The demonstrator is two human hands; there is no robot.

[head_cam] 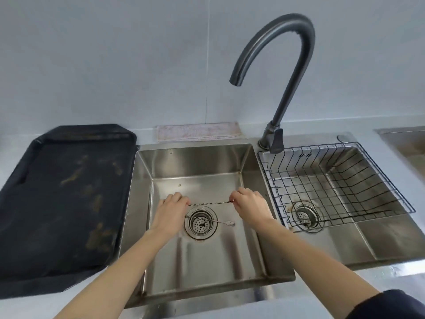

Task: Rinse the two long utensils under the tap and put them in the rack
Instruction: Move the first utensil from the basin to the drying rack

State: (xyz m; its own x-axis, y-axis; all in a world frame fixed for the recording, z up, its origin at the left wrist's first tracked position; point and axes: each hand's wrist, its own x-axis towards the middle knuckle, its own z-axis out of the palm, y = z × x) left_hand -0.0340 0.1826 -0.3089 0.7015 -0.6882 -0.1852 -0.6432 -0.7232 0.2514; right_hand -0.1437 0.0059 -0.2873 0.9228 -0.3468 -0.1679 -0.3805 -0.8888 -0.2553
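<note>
Both hands, left hand point(169, 211) and right hand point(249, 207), pinch one twisted utensil point(209, 203) by its ends; a second, a small fork point(215, 221), lies across the drain point(200, 223).

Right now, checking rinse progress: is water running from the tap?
No, the tap spout shows no stream above the sink.

Tray point(64, 192) left of sink point(197, 162); rack point(333, 180) right; tap point(276, 72) behind.
</note>
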